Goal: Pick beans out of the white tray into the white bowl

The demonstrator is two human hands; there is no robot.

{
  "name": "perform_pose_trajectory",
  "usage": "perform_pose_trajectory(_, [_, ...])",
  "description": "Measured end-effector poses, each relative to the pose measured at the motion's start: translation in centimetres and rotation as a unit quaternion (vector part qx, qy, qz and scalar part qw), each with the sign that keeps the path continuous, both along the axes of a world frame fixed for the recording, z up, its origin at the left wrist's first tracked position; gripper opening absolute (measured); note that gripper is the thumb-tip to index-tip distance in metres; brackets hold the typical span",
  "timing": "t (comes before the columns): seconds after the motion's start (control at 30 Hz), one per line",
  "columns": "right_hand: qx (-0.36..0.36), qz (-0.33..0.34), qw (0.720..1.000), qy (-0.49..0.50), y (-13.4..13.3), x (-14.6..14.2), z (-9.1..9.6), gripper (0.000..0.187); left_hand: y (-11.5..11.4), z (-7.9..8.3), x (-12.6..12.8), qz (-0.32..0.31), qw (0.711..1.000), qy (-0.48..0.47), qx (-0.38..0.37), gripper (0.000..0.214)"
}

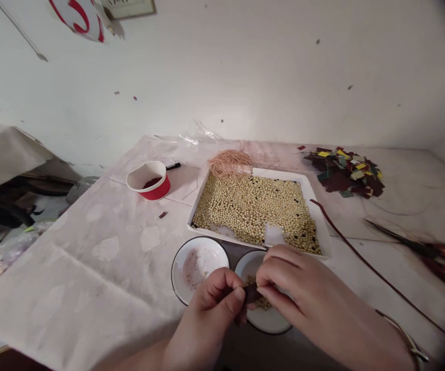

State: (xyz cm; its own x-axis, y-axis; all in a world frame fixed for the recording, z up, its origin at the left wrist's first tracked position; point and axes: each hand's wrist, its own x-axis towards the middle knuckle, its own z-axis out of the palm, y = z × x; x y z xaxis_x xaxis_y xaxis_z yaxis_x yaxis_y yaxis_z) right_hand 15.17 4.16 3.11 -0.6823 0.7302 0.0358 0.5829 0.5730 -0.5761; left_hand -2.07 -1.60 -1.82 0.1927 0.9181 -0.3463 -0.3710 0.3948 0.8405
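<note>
My left hand [212, 304] and my right hand [292, 288] meet over a small white bowl [263, 322] that holds a few pale beads. Both pinch a small dark maroon piece [251, 292] between thumb and fingers. Just beyond the hands stands a white square tray [320, 226] filled with several small cream beads and a few dark ones. A second white bowl [199, 265] with pinkish residue sits left of the first one.
A red paper cup [149, 180] stands at the left rear, a black pen behind it. A tuft of copper thread [230, 162] lies at the tray's far edge. Scraps of coloured pieces [344, 172] pile at the right rear. Scissors [411, 245] and a dark cord [361, 255] lie on the right.
</note>
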Motion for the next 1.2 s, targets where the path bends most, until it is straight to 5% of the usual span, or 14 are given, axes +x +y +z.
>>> perform_pose_trajectory(0.37, [-0.044,-0.010,0.997,-0.054,2.2,2.1,-0.6,0.016,-0.1,0.0,0.0,0.015,1.000,-0.009,-0.003,0.027])
perform_pose_trajectory(0.53, [0.041,-0.147,0.985,-0.075,5.7,5.0,-3.1,0.015,-0.1,-0.5,-0.1,0.008,1.000,-0.011,0.008,0.025])
perform_pose_trajectory(0.67, [0.047,-0.161,0.981,-0.094,7.5,6.0,-5.4,0.013,-0.1,-0.7,0.0,0.006,1.000,-0.015,0.016,0.026])
perform_pose_trajectory(1.2, [0.023,-0.172,0.982,-0.079,7.8,5.7,-6.3,0.013,-0.1,0.0,-0.1,0.004,1.000,0.019,0.022,0.019])
